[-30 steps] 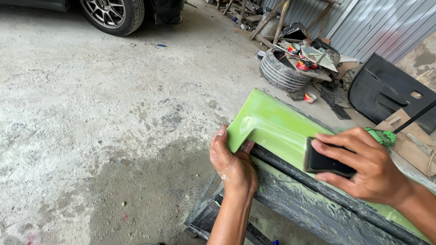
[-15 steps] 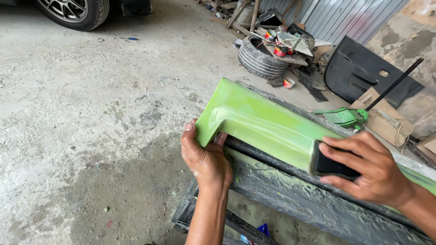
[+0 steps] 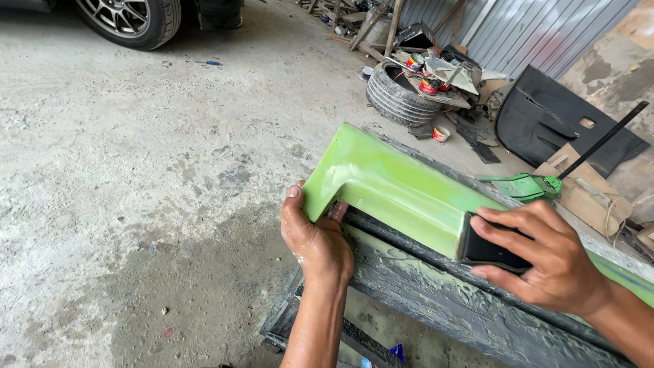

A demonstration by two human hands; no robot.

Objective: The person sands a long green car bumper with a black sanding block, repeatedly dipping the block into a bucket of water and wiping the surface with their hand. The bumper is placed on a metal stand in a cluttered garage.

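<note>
In the head view, a long green-painted body panel with a bent, L-shaped end point(image 3: 402, 191) is seen lying on a dark, paint-smeared stand point(image 3: 436, 300) over the grey concrete floor point(image 3: 136, 170). The bent end of the panel is gripped by the left hand point(image 3: 317, 238), with the thumb laid on the outer face and the fingers curled underneath. A black rectangular sanding block point(image 3: 487, 249) is held closed in the right hand point(image 3: 545, 259) and is pressed flat against the panel's front face, near the lower edge.

Compared with half a second ago, the same grips are kept by both hands; the block is found at about the same place on the panel. The view has been shifted, so that the panel now sits lower and further right in the picture.

Beyond the panel, a stacked tyre with paint tins point(image 3: 402, 95), a black door trim panel point(image 3: 565, 129) against corrugated sheeting, and a car wheel point(image 3: 133, 20) at the top left are shown.
</note>
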